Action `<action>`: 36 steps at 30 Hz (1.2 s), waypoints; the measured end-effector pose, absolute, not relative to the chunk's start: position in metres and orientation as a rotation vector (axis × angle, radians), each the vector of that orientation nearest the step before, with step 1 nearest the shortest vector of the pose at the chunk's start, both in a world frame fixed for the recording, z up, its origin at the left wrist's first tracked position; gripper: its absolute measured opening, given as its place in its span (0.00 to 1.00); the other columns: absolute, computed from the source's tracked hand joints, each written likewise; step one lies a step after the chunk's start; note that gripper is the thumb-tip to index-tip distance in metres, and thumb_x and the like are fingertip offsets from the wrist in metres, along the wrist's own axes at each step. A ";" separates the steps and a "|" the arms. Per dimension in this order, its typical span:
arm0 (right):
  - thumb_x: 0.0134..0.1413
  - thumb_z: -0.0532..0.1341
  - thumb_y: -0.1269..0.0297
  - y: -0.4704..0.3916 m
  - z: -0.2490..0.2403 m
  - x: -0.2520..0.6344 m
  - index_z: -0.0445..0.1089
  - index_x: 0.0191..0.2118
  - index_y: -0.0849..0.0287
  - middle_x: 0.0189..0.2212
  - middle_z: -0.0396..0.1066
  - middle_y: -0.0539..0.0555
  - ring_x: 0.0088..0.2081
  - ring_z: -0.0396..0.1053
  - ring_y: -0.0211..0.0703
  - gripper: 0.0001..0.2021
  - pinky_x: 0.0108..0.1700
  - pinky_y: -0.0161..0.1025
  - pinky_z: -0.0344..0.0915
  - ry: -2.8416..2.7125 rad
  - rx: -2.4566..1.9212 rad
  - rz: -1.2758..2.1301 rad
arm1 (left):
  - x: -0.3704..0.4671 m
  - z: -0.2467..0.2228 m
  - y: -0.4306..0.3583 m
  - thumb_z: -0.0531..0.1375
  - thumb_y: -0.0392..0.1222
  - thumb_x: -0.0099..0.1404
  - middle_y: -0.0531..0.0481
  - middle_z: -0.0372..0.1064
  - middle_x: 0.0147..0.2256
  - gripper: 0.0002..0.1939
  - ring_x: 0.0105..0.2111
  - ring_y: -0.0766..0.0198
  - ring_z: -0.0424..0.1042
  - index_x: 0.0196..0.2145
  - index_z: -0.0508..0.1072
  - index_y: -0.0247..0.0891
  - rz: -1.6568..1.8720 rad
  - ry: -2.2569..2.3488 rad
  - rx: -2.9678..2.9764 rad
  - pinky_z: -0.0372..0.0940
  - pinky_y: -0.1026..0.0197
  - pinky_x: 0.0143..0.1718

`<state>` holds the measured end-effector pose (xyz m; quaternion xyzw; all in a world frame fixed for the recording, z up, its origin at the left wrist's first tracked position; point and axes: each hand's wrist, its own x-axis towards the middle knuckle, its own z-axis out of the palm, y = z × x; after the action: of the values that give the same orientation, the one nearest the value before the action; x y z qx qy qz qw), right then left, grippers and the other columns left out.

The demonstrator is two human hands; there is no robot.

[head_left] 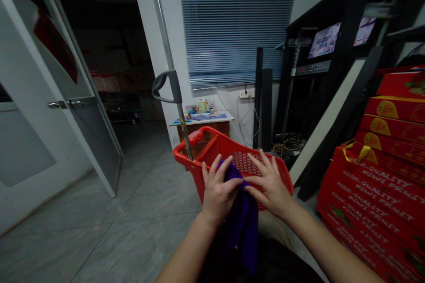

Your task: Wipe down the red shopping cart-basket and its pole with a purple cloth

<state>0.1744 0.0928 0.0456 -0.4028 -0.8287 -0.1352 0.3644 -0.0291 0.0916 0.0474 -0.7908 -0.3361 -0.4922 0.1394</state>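
A purple cloth (244,212) hangs down over my lap, its upper part bunched between my two hands, in front of the red shopping basket. My left hand (217,190) holds the cloth near its top; the thumb lies across it and the other fingers point up and apart. On the other side, my right hand (270,185) pinches the cloth's edge between thumb and index finger, with its remaining fingers raised and spread. The fingertips of both hands nearly meet over the fabric. Just beyond them stands the red basket (215,147) with perforated sides.
A metal pole with a grey handle (177,86) rises at the basket's left end. Stacked red kiwi fruit boxes (375,199) stand at right. Behind are a small table (226,117), a black rack (348,22) with screens, and blinds (235,40). An open door (99,141) is at left.
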 end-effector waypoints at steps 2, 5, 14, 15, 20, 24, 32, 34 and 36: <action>0.61 0.59 0.60 0.098 0.045 0.173 0.78 0.39 0.49 0.66 0.54 0.53 0.70 0.35 0.62 0.09 0.62 0.76 0.35 -2.083 -0.984 -0.382 | -0.029 0.048 0.097 0.64 0.37 0.63 0.47 0.57 0.64 0.08 0.66 0.45 0.47 0.38 0.79 0.50 -1.389 -1.004 -2.281 0.32 0.30 0.63; 0.61 0.59 0.62 0.101 0.046 0.173 0.77 0.36 0.52 0.61 0.63 0.55 0.68 0.43 0.59 0.09 0.63 0.74 0.36 -2.007 -0.950 -0.402 | -0.028 0.050 0.102 0.65 0.36 0.62 0.48 0.54 0.65 0.10 0.67 0.45 0.46 0.39 0.79 0.51 -1.353 -1.045 -2.281 0.32 0.30 0.63; 0.62 0.57 0.62 0.105 0.063 0.177 0.75 0.39 0.53 0.60 0.63 0.56 0.67 0.48 0.57 0.09 0.65 0.69 0.41 -1.966 -0.925 -0.305 | -0.026 0.045 0.120 0.66 0.32 0.56 0.37 0.46 0.67 0.32 0.67 0.43 0.44 0.57 0.67 0.41 -1.402 -1.381 -2.228 0.39 0.30 0.63; 0.62 0.56 0.62 0.106 0.064 0.179 0.75 0.39 0.53 0.60 0.63 0.56 0.67 0.48 0.58 0.10 0.65 0.69 0.41 -1.952 -0.930 -0.309 | -0.027 0.044 0.122 0.65 0.31 0.57 0.39 0.48 0.67 0.26 0.67 0.43 0.44 0.53 0.71 0.42 -1.384 -1.376 -2.237 0.39 0.29 0.62; 0.62 0.56 0.61 0.119 0.068 0.193 0.74 0.39 0.53 0.56 0.66 0.56 0.64 0.53 0.58 0.09 0.65 0.68 0.42 -1.797 -0.991 -0.362 | -0.036 0.042 0.129 0.59 0.26 0.60 0.44 0.50 0.67 0.26 0.68 0.46 0.42 0.53 0.72 0.48 -1.299 -1.330 -2.268 0.38 0.27 0.62; 0.62 0.56 0.60 0.123 0.073 0.201 0.73 0.38 0.54 0.53 0.67 0.57 0.63 0.55 0.58 0.09 0.65 0.67 0.44 -1.705 -1.038 -0.403 | -0.041 0.042 0.137 0.57 0.25 0.59 0.44 0.52 0.66 0.26 0.68 0.47 0.44 0.52 0.73 0.45 -1.242 -1.374 -2.284 0.39 0.28 0.62; 0.62 0.56 0.58 0.135 0.079 0.211 0.73 0.36 0.54 0.53 0.67 0.56 0.63 0.55 0.57 0.10 0.65 0.65 0.42 -1.710 -1.102 -0.463 | -0.046 0.044 0.140 0.58 0.34 0.65 0.46 0.59 0.63 0.10 0.67 0.45 0.46 0.35 0.80 0.42 -1.215 -1.328 -2.922 0.49 0.32 0.61; 0.62 0.56 0.57 0.143 0.075 0.215 0.74 0.37 0.53 0.52 0.68 0.56 0.63 0.55 0.58 0.11 0.64 0.67 0.43 -1.737 -1.160 -0.441 | -0.048 0.049 0.136 0.60 0.38 0.66 0.47 0.58 0.63 0.08 0.67 0.48 0.46 0.32 0.80 0.42 -1.369 -1.186 -3.061 0.51 0.38 0.62; 0.61 0.56 0.54 0.148 0.068 0.216 0.74 0.38 0.53 0.52 0.68 0.57 0.63 0.55 0.60 0.12 0.63 0.69 0.44 -1.761 -1.223 -0.400 | -0.049 0.055 0.132 0.60 0.41 0.66 0.49 0.56 0.64 0.09 0.67 0.50 0.46 0.30 0.80 0.42 -1.522 -1.084 -3.134 0.51 0.42 0.64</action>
<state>0.2158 0.1478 0.0681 -0.4971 -0.7162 -0.1627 0.4620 -0.0487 0.1317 0.0549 -0.8314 -0.2875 -0.4038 -0.2510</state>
